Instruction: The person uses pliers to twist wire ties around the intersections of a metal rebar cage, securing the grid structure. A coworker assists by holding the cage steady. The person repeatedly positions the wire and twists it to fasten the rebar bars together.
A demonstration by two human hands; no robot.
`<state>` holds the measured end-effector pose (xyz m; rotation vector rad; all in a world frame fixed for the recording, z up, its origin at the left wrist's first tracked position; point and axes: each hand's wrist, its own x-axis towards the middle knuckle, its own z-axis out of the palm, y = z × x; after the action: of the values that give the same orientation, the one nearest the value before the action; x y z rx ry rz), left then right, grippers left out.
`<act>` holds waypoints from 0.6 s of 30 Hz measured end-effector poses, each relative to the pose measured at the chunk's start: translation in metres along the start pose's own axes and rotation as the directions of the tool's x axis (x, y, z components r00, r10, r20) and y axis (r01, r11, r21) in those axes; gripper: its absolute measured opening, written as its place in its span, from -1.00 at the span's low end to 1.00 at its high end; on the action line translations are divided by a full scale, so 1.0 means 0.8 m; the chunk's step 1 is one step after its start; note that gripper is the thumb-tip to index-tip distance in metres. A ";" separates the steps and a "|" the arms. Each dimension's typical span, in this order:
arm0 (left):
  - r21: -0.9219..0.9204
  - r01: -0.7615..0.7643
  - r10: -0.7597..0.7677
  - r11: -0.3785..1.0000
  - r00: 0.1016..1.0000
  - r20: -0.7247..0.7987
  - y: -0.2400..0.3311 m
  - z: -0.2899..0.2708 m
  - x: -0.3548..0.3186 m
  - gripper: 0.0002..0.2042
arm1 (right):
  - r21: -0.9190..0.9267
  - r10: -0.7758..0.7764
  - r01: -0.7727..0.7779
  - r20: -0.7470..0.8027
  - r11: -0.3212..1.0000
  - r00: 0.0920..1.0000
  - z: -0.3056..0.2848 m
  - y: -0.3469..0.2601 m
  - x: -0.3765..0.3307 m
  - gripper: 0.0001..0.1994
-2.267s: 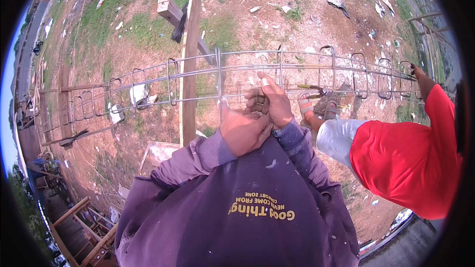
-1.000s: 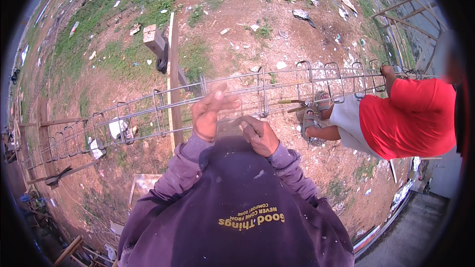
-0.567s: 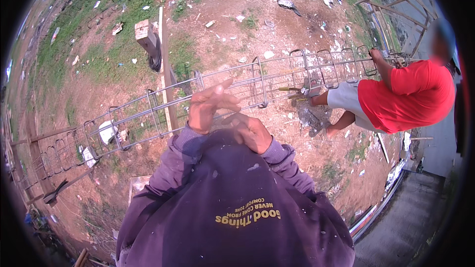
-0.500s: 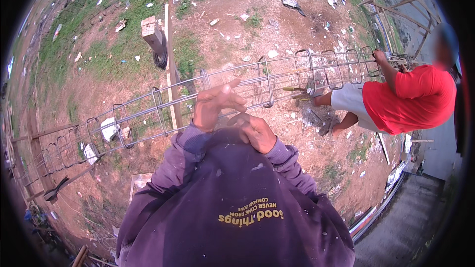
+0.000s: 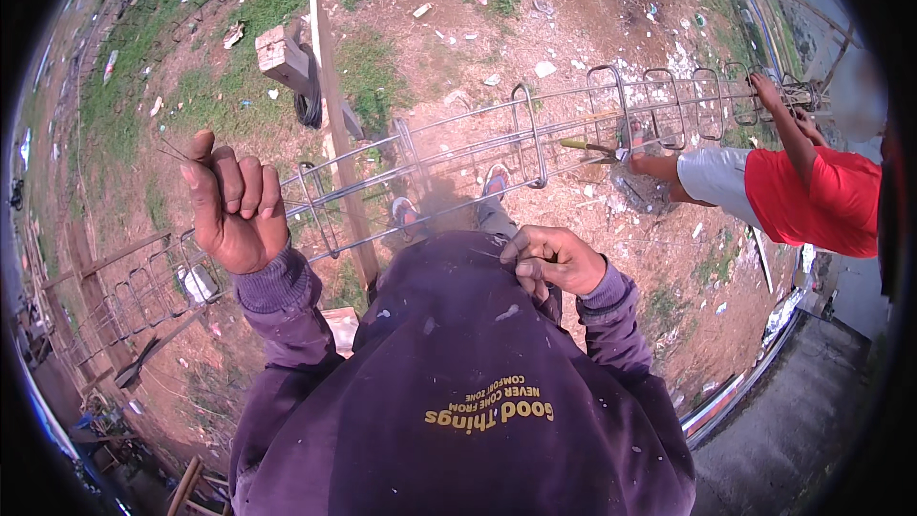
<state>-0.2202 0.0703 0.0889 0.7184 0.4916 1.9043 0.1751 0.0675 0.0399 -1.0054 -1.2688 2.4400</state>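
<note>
Hands at the rebar cage point(image 5: 535, 148)

The left hand point(image 5: 234, 205), fisted on thin wire, is raised before the cage; the right hand point(image 5: 554, 258) pinches the hoodie point(image 5: 458, 363) below it. The cage looks stiff and heavy, best gripped at its long bars.

Bare dirt ground point(image 5: 592, 19) with grass patches carries a long rebar cage point(image 5: 535, 134), a wooden plank point(image 5: 336, 124), a concrete block point(image 5: 277, 50) and scattered litter point(image 5: 544, 68).
</note>
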 end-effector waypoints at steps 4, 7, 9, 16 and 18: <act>-0.019 -0.277 0.277 0.961 0.958 0.069 0.015 0.034 0.001 -0.65 | 0.508 -0.265 0.247 -0.039 0.825 0.963 -0.054 -0.010 0.012 -0.81; 0.034 -0.381 0.377 0.924 0.922 0.087 0.005 0.067 0.010 -0.65 | 0.709 -0.497 0.225 0.200 0.668 0.844 -0.084 -0.017 0.010 -0.76; 0.066 -0.440 0.432 0.895 0.895 0.110 -0.001 0.089 0.015 -0.66 | 0.756 -0.560 0.122 0.357 0.644 0.747 -0.105 -0.025 0.011 -0.72; 0.128 -0.600 0.578 0.790 0.797 0.173 -0.017 0.158 0.017 -0.68 | 0.141 -0.103 -0.002 0.730 0.990 0.676 -0.183 -0.095 0.033 -0.69; 0.147 -0.607 0.587 0.781 0.794 0.160 -0.023 0.174 0.018 -0.68 | 0.009 -0.020 0.019 0.668 1.000 0.744 -0.194 -0.113 0.033 -0.75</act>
<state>-0.1189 0.0944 0.1847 1.2096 0.4082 2.4130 0.2472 0.2342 0.0370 -0.0584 -1.4350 2.8968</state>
